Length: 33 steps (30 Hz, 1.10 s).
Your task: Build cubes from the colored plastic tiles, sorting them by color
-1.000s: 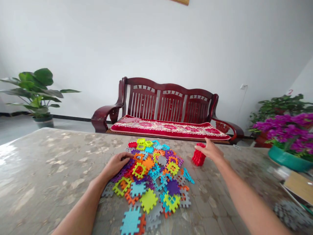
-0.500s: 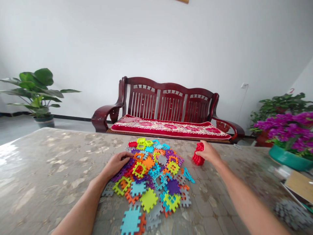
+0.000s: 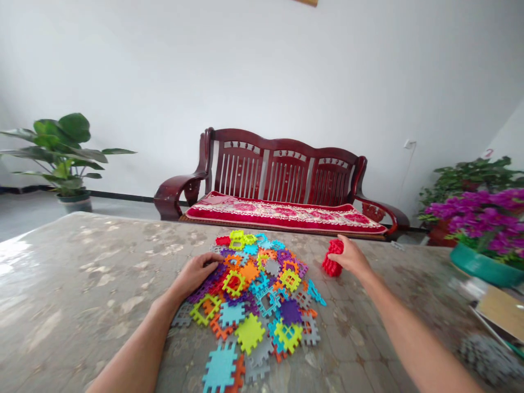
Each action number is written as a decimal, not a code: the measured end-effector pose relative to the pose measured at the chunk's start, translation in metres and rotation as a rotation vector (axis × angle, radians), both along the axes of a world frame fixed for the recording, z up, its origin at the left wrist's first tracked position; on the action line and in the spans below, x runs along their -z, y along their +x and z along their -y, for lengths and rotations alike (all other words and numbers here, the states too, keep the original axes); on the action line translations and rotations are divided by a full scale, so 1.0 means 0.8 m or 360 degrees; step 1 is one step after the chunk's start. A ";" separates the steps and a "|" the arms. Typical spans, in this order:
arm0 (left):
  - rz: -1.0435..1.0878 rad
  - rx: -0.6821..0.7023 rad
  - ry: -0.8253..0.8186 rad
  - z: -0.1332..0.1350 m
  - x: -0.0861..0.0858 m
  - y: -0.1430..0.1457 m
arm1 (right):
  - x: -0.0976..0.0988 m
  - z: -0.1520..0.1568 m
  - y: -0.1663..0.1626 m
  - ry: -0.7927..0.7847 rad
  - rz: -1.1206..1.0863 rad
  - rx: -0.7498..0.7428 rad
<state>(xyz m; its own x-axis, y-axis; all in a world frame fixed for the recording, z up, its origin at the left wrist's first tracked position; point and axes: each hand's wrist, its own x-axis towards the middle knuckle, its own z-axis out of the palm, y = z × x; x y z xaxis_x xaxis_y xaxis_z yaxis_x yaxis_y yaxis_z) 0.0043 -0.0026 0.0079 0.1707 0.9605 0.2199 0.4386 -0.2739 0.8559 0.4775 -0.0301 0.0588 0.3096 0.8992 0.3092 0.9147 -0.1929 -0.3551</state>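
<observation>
A heap of colourful interlocking plastic tiles (image 3: 256, 295) lies in the middle of the marbled table (image 3: 82, 284). My left hand (image 3: 195, 274) rests on the heap's left edge, fingers curled over purple and orange tiles. To the right of the heap stands a small stack of red tiles (image 3: 332, 260). My right hand (image 3: 351, 256) is wrapped round that stack from its right side.
A dark wooden bench with a red cushion (image 3: 282, 188) stands behind the table. A potted green plant (image 3: 65, 155) is at the far left. A teal pot of purple flowers (image 3: 487, 232), a brown board (image 3: 501, 311) and a pile of grey tiles (image 3: 485, 357) sit at the right.
My right hand came down from above the red stack and closed round its side. My left hand has stayed on the heap.
</observation>
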 end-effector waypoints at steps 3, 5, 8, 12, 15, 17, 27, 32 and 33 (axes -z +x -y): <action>0.0011 0.0009 0.0002 -0.002 0.003 -0.002 | -0.013 0.007 -0.005 0.0000 0.0029 0.0043; 0.0043 0.0000 -0.0005 -0.003 0.006 -0.003 | -0.024 0.013 -0.014 0.0098 0.0078 0.0095; 0.0144 -0.0041 -0.0013 -0.003 0.009 -0.002 | -0.033 0.025 -0.041 0.0338 0.0090 -0.0026; 0.0277 -0.0060 -0.0032 -0.001 0.011 0.000 | -0.017 0.037 -0.097 0.0432 -0.0038 -0.0482; 0.0402 -0.0145 -0.0033 -0.001 0.010 0.000 | 0.008 0.043 -0.135 0.0310 -0.0046 -0.0683; 0.0501 -0.0289 -0.0003 -0.001 0.007 -0.002 | 0.024 0.045 -0.149 0.0246 -0.0041 -0.0689; 0.0604 -0.0579 -0.0093 0.003 -0.014 -0.024 | 0.094 0.046 -0.136 0.0194 -0.0491 -0.0499; -0.0095 -0.0588 -0.0084 -0.018 -0.020 -0.013 | 0.096 0.049 -0.137 0.0270 -0.0719 -0.0504; -0.0153 -0.0600 -0.0072 -0.027 -0.023 -0.010 | 0.095 0.049 -0.139 0.0287 -0.0736 -0.0520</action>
